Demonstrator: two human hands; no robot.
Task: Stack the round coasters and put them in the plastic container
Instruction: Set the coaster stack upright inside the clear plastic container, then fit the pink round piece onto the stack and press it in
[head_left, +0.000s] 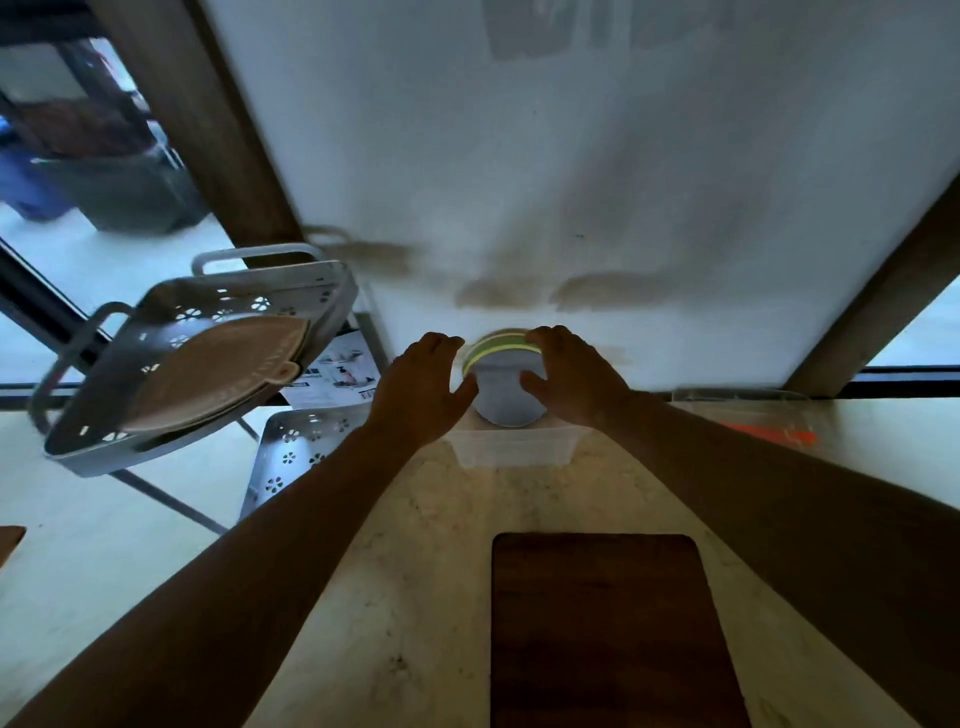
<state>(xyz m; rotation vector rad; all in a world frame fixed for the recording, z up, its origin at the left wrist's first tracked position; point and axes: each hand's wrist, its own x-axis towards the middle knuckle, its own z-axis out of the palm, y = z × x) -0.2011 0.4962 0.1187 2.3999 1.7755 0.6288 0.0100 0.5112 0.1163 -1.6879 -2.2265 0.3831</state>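
1. The left hand (423, 387) and the right hand (574, 376) flank a stack of round coasters (506, 382). Each hand curves inward with the fingers spread, cupping opposite sides of the stack, left on its left edge, right on its right edge. Contact looks likely on both sides, though the dim, blurred picture does not settle how firmly either palm presses.

2. The stack sits between the two palms, equally near to both. A yellow-green band shows among paler layers at its rim, and its grey round face tilts toward the camera, so the stack's axis leans rather than standing upright.

3. The plastic container (514, 449), clear and rectangular, lies just on the person's side of the stack, directly below it in the view, with its long side running left to right across the pale countertop (426, 571). The stack's lower edge overlaps the container's far rim in the picture; whether it already rests inside cannot be told.

4. Judged from this, the move ahead is short: toward the body and down, both hands together, with the stack levelled.

5. Further out, a dark wooden board (602, 629) lies nearer the person, and a perforated white rack (197, 358) holding tan mats stands off to the left.
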